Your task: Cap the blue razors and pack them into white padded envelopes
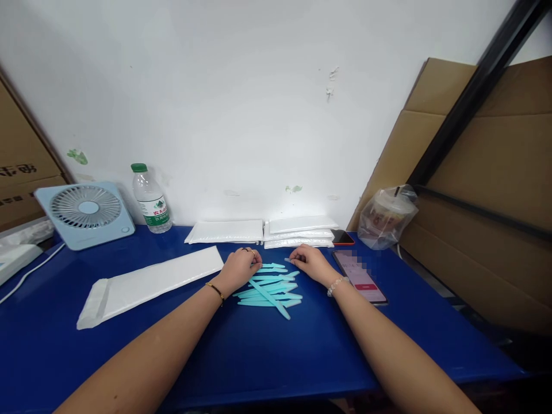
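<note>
Several turquoise plastic sticks (pixel 265 294) lie in a loose pile on the blue table, one slanting across the others. My left hand (pixel 242 268) is at the pile's upper left, fingers closed at the end of a turquoise stick. My right hand (pixel 309 262) is at the upper right of the pile, thumb and fingers pinched on a small translucent piece (pixel 288 260). A long white padded envelope (pixel 159 283) lies flat to the left of my left hand.
White envelopes lie stacked by the wall, left (pixel 225 231) and right (pixel 297 234). A blue fan (pixel 88 210) and water bottle (pixel 152 201) stand back left. A phone (pixel 361 279) and bagged drink cup (pixel 386 218) are on the right.
</note>
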Action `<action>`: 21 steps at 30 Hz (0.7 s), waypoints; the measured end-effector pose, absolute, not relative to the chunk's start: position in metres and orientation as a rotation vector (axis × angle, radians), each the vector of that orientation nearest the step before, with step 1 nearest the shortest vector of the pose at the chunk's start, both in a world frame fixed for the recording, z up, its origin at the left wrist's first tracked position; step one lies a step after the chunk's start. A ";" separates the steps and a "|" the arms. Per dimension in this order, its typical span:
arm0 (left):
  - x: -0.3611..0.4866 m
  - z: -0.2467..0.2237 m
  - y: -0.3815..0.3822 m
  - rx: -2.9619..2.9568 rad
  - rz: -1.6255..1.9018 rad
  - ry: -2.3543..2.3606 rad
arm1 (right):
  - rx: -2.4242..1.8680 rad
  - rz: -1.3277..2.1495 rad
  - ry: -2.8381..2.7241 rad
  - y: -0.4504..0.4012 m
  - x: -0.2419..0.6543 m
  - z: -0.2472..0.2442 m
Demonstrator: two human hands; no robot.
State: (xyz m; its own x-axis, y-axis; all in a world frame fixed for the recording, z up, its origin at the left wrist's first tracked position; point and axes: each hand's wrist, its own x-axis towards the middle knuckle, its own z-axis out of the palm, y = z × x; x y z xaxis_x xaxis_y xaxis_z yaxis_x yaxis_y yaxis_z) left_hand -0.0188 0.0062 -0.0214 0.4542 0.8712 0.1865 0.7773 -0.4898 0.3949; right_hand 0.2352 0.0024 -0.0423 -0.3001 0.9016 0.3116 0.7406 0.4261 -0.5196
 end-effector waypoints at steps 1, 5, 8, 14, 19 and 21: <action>-0.019 -0.022 0.006 2.437 0.550 1.419 | -1.369 0.421 -2.111 0.000 0.236 -0.041; -0.019 -0.023 0.008 2.383 0.588 1.415 | -1.305 0.555 -2.084 -0.006 0.236 -0.040; -0.019 -0.025 0.009 2.348 0.579 1.398 | -1.275 0.579 -2.062 -0.005 0.229 -0.042; -0.016 -0.030 0.009 2.296 0.586 1.383 | -1.243 0.622 -2.028 -0.003 0.216 -0.043; -0.008 -0.033 0.008 2.316 0.622 1.322 | -1.251 0.636 -2.035 -0.004 0.212 -0.042; -0.005 -0.033 0.008 2.324 0.629 1.306 | -1.235 0.634 -2.049 -0.004 0.211 -0.042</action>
